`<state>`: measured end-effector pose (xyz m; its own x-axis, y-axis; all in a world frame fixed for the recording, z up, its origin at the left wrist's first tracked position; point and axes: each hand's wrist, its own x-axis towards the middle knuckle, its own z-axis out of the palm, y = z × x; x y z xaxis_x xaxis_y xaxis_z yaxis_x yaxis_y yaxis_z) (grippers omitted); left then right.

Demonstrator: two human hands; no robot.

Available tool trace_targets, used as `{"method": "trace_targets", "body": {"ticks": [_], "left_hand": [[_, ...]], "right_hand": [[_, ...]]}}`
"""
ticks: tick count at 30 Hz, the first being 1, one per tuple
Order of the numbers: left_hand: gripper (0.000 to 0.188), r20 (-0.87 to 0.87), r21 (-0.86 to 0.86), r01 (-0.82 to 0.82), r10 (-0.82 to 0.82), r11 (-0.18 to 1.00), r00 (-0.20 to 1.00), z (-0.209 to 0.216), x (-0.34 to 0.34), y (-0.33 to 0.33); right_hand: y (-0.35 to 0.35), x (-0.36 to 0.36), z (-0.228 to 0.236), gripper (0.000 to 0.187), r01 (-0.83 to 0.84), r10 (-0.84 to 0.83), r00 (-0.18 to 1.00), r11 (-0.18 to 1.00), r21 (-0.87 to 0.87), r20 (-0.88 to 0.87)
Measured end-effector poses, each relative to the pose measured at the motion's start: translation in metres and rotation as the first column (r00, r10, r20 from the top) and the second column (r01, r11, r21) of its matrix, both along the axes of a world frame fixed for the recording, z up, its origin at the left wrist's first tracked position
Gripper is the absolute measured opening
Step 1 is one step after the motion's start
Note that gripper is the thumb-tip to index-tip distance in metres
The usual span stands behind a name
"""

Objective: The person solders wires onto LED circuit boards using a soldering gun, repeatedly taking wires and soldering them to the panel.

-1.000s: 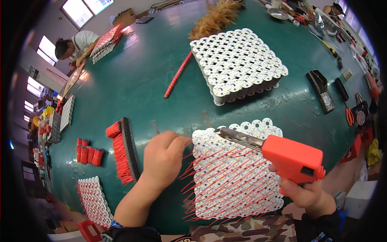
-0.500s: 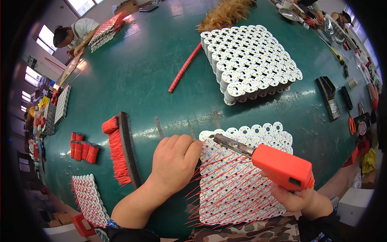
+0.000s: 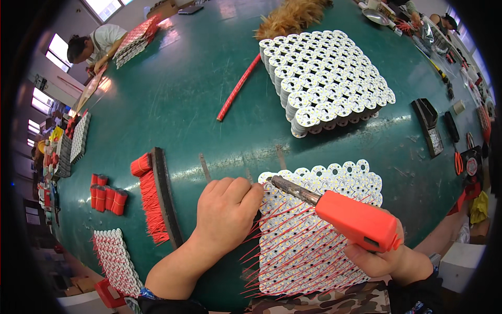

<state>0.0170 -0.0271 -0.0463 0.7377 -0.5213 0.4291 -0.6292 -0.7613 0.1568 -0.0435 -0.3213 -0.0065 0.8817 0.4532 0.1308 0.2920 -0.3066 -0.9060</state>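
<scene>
My right hand [image 3: 377, 257] grips a red soldering gun [image 3: 358, 220] by its handle. Its dark metal tip rests at or just above the upper left corner of a white LED board panel [image 3: 314, 272], made of many joined round boards. Thin red wires [image 3: 293, 230] run slantwise across the panel and stick out past its left edge. Beside that same corner, my left hand [image 3: 226, 212] is closed with its knuckles up. Its fingertips are hidden, so what it pinches cannot be made out.
A tall stack of round-board panels [image 3: 329, 78] stands beyond. Left of my hand, a dark bar [image 3: 166, 199] lies beside loose red wires [image 3: 150, 204]; farther left are wire bundles [image 3: 108, 198] and another wired panel [image 3: 116, 259]. A black holder [image 3: 429, 128] sits right. People work at the far sides.
The soldering gun and my right hand have shifted slightly left and down, its tip nearer the panel's upper left corner. My left hand stays almost where it was.
</scene>
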Motion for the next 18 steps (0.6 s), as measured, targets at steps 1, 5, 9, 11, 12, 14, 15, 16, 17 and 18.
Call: {"method": "trace_targets", "body": {"ticks": [1,5,9,11,12,14,15,16,17,18], "left_hand": [[0.017,-0.002,0.000,-0.001,0.001,1.000,1.000,0.001,0.000,0.000],[0.016,0.005,0.009,0.009,-0.009,1.000,1.000,0.002,0.001,-0.001],[0.015,0.011,0.020,0.009,-0.009,1.000,1.000,0.002,0.001,0.000],[0.015,0.009,0.020,0.006,-0.006,1.000,1.000,0.003,0.001,-0.001],[0.016,0.007,0.022,0.003,-0.003,1.000,1.000,0.003,0.000,-0.002],[0.016,0.010,0.022,0.000,0.000,1.000,1.000,0.003,0.000,-0.002],[0.016,0.012,0.021,-0.002,0.002,1.000,1.000,0.002,0.000,-0.002],[0.016,0.012,0.021,-0.003,0.002,1.000,1.000,0.002,-0.001,-0.002],[0.016,0.008,0.025,-0.004,0.004,1.000,1.000,0.002,-0.001,-0.002],[0.016,0.005,0.029,-0.006,0.006,1.000,1.000,0.003,-0.001,-0.003]], "right_hand": [[0.001,0.000,0.000,0.044,-0.001,0.001,1.000,1.000,0.000,-0.002],[0.004,0.001,0.000,0.050,0.003,-0.002,0.999,1.000,0.029,-0.033],[0.004,0.003,0.000,0.057,-0.030,0.030,0.999,0.999,0.010,0.036],[0.001,0.001,-0.001,0.058,-0.035,0.034,0.999,0.999,0.007,0.028],[0.000,0.000,-0.002,0.060,-0.040,0.040,0.999,0.999,0.004,0.020],[0.000,-0.002,-0.005,0.061,-0.039,0.039,0.999,0.999,0.013,0.028],[0.000,-0.002,-0.006,0.062,-0.038,0.037,0.999,0.999,0.022,0.037],[0.000,-0.003,-0.008,0.062,-0.038,0.037,0.999,0.999,0.021,0.037],[0.001,-0.003,-0.010,0.062,-0.026,0.023,0.998,0.999,0.038,0.066],[0.002,-0.004,-0.011,0.063,-0.014,0.009,0.995,0.998,0.055,0.095]]}}
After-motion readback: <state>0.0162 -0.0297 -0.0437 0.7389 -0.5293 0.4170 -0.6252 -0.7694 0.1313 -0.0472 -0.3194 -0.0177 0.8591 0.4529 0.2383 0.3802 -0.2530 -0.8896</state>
